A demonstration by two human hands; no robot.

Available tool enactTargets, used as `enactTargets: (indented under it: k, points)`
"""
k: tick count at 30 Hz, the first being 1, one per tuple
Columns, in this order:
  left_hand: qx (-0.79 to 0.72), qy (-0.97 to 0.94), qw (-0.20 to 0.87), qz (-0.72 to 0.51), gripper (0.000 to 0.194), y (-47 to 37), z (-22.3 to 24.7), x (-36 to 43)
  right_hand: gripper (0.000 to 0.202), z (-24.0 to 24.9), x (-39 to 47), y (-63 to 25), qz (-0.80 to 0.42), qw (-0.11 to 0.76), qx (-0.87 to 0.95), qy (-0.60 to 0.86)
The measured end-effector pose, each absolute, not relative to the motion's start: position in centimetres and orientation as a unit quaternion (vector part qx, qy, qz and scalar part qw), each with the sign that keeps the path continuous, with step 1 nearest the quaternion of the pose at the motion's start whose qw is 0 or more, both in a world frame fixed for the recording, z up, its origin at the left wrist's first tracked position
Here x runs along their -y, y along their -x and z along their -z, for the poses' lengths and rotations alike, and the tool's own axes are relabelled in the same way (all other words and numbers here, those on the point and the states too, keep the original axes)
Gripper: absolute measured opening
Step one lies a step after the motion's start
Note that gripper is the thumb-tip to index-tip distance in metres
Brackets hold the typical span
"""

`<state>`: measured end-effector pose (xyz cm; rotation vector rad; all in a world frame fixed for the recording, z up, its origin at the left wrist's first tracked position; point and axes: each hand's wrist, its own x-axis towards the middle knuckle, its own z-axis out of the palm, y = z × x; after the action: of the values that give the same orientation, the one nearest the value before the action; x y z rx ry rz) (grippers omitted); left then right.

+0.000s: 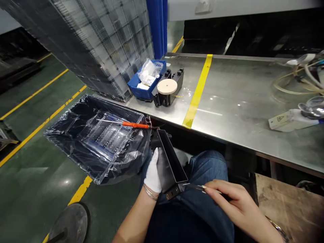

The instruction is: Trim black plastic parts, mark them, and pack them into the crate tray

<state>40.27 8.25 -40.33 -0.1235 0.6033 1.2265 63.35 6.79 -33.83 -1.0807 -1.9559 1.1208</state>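
My left hand, in a white glove, grips a long black box-shaped plastic part by its left side. The part is tilted over my lap, and its long open cavity faces up. My bare right hand pinches a slim knife-like tool with a dark handle. Its thin metal tip touches or lies very close to the near corner of the black part. An orange-handled screwdriver rests across the rim of a plastic-lined bin on my left.
On the metal table stand more black parts with a round wooden disc on top, and a blue bin holding plastic bags. Hoses and a labelled white object lie at right. Stacked crates rise behind the lined bin.
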Motion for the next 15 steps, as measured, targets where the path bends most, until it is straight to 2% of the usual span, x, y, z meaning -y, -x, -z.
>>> enactTargets:
  k: [6,12,15]
  points:
    - [-0.275,0.097,0.769,-0.570,0.030,-40.04,40.41,-8.16,0.035,33.86,-6.77,-62.98,-0.498,0.215,0.749,0.381]
    - [-0.255,0.141,0.781,-0.552,0.025,-39.98,40.41,-7.99,0.035,33.53,-7.04,-62.68,-0.514,0.212,0.741,0.376]
    - [-0.276,0.088,0.795,-0.533,0.033,-40.07,40.44,-7.95,0.037,33.30,-6.85,-62.90,-0.513,0.211,0.758,0.344]
